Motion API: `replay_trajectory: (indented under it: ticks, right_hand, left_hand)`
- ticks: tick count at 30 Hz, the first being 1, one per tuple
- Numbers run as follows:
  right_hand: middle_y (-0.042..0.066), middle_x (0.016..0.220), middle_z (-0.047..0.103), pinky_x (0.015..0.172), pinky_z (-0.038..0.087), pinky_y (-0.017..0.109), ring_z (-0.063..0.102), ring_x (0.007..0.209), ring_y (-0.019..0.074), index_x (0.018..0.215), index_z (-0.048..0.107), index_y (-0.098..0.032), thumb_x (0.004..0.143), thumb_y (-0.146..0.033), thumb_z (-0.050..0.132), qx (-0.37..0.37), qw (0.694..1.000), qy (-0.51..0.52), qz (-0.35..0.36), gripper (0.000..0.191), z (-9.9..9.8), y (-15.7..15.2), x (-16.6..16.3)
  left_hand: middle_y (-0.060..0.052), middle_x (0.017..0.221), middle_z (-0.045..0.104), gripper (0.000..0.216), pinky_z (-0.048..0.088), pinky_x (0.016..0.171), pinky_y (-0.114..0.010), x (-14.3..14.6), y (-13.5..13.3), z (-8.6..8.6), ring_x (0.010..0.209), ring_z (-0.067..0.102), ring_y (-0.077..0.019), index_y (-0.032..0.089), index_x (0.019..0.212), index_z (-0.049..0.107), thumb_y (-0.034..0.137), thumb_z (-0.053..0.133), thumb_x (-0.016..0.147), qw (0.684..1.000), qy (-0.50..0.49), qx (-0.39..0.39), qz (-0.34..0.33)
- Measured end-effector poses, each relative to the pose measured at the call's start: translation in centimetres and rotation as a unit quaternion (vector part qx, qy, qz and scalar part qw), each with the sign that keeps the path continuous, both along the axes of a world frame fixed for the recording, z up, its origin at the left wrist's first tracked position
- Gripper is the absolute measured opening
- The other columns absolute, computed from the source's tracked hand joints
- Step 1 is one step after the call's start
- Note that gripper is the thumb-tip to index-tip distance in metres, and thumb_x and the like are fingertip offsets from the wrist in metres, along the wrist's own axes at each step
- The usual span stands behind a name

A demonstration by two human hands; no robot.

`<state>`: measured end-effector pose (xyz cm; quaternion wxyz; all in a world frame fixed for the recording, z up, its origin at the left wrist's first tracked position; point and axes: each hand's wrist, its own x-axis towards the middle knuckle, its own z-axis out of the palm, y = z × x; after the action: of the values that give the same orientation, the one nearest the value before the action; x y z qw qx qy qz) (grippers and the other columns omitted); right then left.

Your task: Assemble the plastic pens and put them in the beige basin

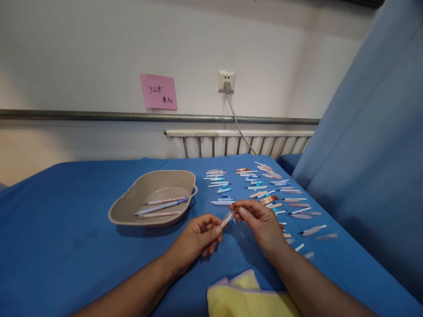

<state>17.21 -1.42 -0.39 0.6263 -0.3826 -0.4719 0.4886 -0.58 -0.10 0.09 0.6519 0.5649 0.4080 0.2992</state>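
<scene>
Between the fingertips of my left hand (206,233) is a short clear pen barrel (227,219) with a pinkish pattern, tilted up to the right. My right hand (261,222) pinches a small brown pen part (235,211) at the barrel's upper end. Whether the two pieces are joined is hidden by the fingers. To the left stands a beige basin (132,198) holding a blue pen (161,206) and two pinkish pens. Beyond and right of my hands lie rows of loose pen parts (224,190): barrels, white tubes, and blue, teal and orange pieces.
A blue sheet (79,273) covers the work surface. A yellow cloth (247,301) lies at the front edge. Behind are a white metal rail (238,133), a wall socket with a cord (226,82) and a pink note (158,91). A blue curtain (366,114) hangs at the right.
</scene>
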Motion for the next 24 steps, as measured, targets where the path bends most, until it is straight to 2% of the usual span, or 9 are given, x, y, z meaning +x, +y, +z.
replay_trajectory:
  ticks: [14,24]
  right_hand:
    - [0.005,0.088,0.071,0.064,0.047,0.028,0.058,0.064,0.0122,0.088,0.067,-0.020,0.076,-0.034,0.066,-0.007,0.999,0.041,0.023,0.019,0.14,-0.17,-0.29]
    - [0.004,0.084,0.071,0.063,0.046,0.027,0.058,0.063,0.0118,0.092,0.068,-0.021,0.075,-0.034,0.067,-0.011,0.996,0.069,0.049,0.021,0.21,-0.24,-0.46]
  left_hand:
    - [0.002,0.059,0.057,0.027,0.029,0.035,-0.014,-0.08,-0.09,-0.25,0.037,0.042,-0.0034,0.015,0.081,0.055,0.041,0.062,0.078,1.000,-0.013,-0.004,-0.012]
    - [0.002,0.060,0.058,0.028,0.033,0.038,-0.016,0.13,0.01,-0.13,0.041,0.047,-0.0051,0.015,0.080,0.056,0.040,0.067,0.073,0.999,-0.031,-0.010,-0.009]
